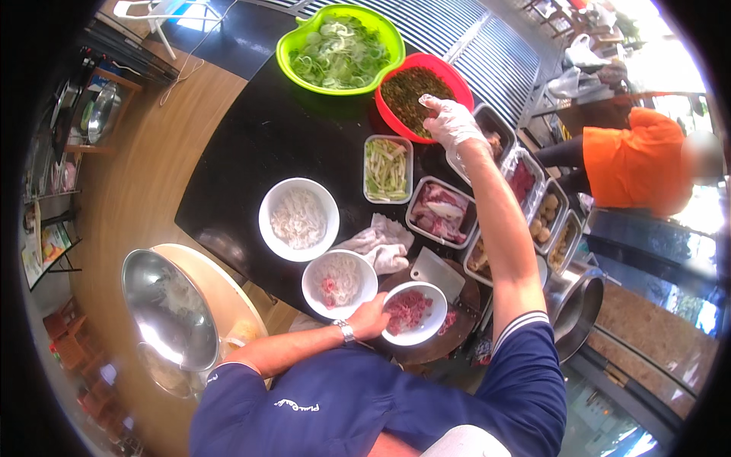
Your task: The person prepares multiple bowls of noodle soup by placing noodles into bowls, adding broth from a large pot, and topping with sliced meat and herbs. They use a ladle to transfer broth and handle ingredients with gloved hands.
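My left hand (368, 319) is bare and grips the left rim of a white bowl (432, 329) with chopped red meat in it. My right hand (451, 123), in a clear plastic glove, is over the edge of a red basin (384, 115) of chopped dark green and brown food; whether its fingers hold any is not clear. Beside my left hand is a white bowl (307, 288) of noodles with some red meat, and further left another bowl (265, 214) of noodles. A cleaver (437, 273) lies on a round chopping board (394, 349), partly under the meat bowl.
A green basin (284, 63) of sliced greens stands at the back. Metal trays of raw meat (438, 211) and other foods line the right, near a tray of cut stalks (387, 170) and a cloth (385, 243). A steel bowl (170, 308) is at left. A person in orange (631, 163) stands at right.
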